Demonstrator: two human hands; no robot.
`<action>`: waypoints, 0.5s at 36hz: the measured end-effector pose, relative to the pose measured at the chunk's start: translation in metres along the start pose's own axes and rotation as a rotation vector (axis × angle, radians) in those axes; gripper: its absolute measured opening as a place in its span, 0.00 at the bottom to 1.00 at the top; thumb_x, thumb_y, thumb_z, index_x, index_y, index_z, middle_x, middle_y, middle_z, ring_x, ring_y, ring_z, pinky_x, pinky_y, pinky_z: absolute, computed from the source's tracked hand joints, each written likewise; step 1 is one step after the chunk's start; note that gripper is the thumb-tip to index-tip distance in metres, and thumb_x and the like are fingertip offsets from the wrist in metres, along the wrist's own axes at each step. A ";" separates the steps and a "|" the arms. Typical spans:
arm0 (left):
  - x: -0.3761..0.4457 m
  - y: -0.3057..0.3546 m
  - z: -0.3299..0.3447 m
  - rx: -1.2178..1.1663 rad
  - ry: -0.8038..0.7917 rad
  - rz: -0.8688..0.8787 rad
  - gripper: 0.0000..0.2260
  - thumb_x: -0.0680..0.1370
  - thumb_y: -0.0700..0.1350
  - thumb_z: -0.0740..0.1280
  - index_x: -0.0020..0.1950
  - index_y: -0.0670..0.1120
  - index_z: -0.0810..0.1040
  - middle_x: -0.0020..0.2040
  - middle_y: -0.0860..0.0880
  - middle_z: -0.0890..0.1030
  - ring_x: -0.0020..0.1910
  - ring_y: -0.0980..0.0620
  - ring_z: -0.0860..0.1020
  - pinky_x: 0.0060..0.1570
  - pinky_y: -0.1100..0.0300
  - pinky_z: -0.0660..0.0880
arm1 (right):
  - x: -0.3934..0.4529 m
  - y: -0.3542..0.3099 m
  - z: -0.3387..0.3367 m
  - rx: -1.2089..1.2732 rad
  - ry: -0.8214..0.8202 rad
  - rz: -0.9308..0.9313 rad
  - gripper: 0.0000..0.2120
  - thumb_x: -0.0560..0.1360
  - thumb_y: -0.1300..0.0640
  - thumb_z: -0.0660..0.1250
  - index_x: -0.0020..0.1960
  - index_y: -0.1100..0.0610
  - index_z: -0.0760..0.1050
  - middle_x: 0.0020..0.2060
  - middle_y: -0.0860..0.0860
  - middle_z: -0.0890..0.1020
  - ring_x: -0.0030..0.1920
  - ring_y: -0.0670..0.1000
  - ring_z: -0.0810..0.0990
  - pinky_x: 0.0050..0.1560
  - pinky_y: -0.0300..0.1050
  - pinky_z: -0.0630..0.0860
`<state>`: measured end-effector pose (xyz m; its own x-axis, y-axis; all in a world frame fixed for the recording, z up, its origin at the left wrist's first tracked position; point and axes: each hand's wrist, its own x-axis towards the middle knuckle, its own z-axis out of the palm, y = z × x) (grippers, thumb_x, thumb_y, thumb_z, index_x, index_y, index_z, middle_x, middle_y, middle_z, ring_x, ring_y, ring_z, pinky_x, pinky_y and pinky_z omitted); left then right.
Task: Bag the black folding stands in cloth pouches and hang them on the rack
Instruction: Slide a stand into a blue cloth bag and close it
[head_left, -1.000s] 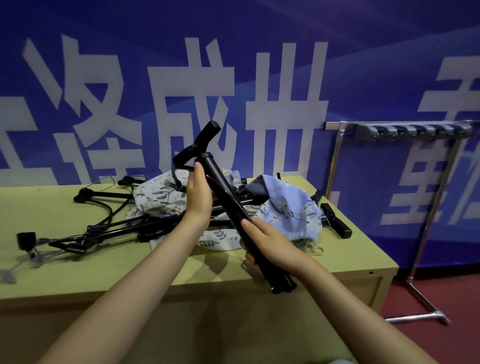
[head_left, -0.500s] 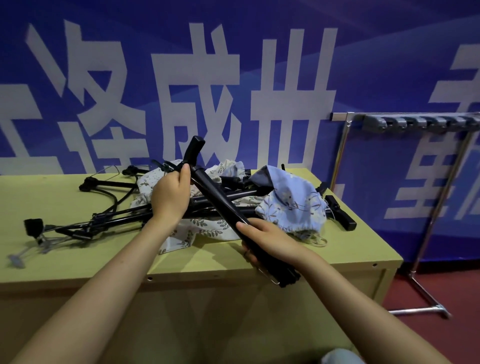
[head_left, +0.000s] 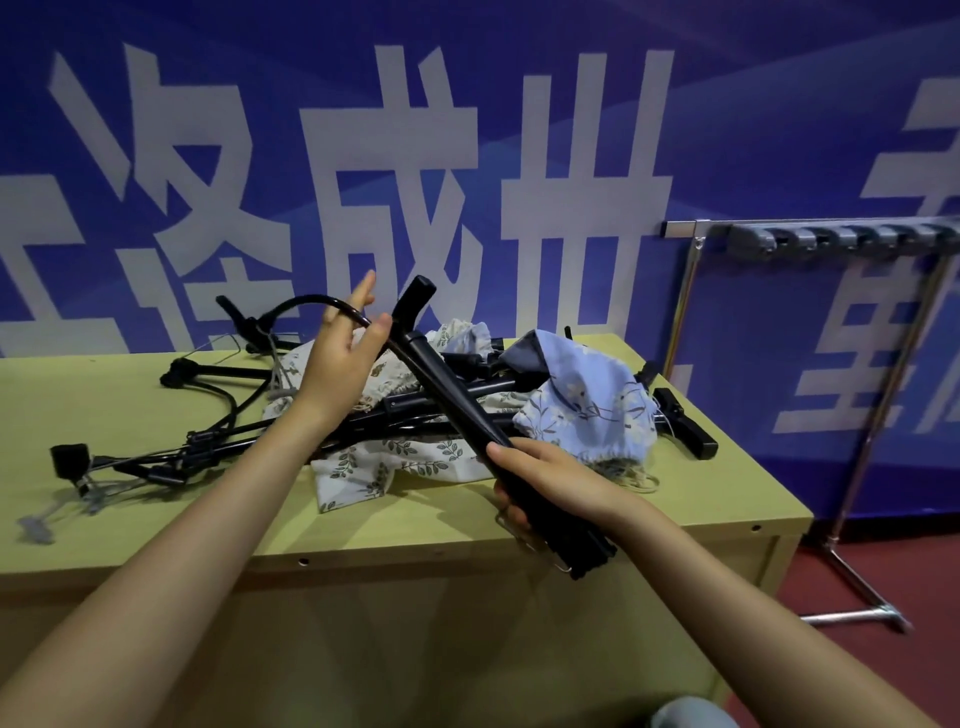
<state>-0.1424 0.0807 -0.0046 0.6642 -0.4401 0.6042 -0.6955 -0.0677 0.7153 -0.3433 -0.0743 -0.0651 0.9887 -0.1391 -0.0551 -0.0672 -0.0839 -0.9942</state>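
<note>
The folded black stand (head_left: 457, 415) is held slantwise in the air above the near edge of the bench (head_left: 156, 525), its handle end pointing up and away and its foot end low, toward the person. The right hand (head_left: 545, 478) grips its lower shaft, fingers and thumb wrapped round the tube just above the bundled feet. The left hand (head_left: 340, 358) is up by the top of the stand with its fingers spread and mostly straight; a thin curved black arm (head_left: 306, 304) of the stand arches away from that hand to its outer side and passes across the fingers, and whether any finger is hooked round it cannot be told. Beyond both hands, on the bench, lies a heap of more black stands (head_left: 208, 447), some unfolded with legs splayed toward the left hand's outer side. Among them are cloth pouches: a white leaf-print pouch (head_left: 374, 467) lying between the two forearms under the raised stand, and a blue flowered pouch (head_left: 587, 410) just beyond the right hand. Further to the right hand's outer side, on the red floor (head_left: 924, 597), stands a metal rack (head_left: 841, 239) with a row of grey hooks along its top bar, set against a blue wall banner (head_left: 519, 104) with large white characters.
</note>
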 end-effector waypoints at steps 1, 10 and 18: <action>0.002 0.001 -0.001 -0.004 -0.027 -0.004 0.23 0.82 0.54 0.59 0.76 0.58 0.59 0.75 0.50 0.64 0.72 0.53 0.66 0.69 0.53 0.64 | 0.000 0.000 -0.001 0.001 -0.016 0.004 0.15 0.79 0.45 0.64 0.49 0.57 0.67 0.39 0.59 0.71 0.29 0.54 0.71 0.31 0.47 0.70; 0.006 0.014 -0.016 -0.023 -0.229 -0.143 0.21 0.80 0.51 0.63 0.73 0.60 0.66 0.58 0.58 0.78 0.53 0.61 0.75 0.52 0.64 0.69 | -0.005 0.001 -0.001 -0.058 -0.084 -0.012 0.23 0.81 0.41 0.56 0.54 0.63 0.67 0.35 0.54 0.75 0.29 0.52 0.73 0.29 0.42 0.72; 0.007 0.023 -0.029 -0.062 -0.289 -0.177 0.13 0.81 0.52 0.62 0.59 0.70 0.73 0.50 0.59 0.84 0.51 0.60 0.79 0.53 0.60 0.72 | -0.008 0.006 -0.012 -0.021 -0.171 -0.033 0.17 0.80 0.39 0.57 0.50 0.54 0.66 0.37 0.55 0.76 0.30 0.51 0.73 0.28 0.40 0.71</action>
<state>-0.1461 0.1024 0.0265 0.6619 -0.6624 0.3509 -0.5524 -0.1147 0.8256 -0.3531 -0.0854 -0.0697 0.9987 0.0336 -0.0389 -0.0351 -0.1068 -0.9937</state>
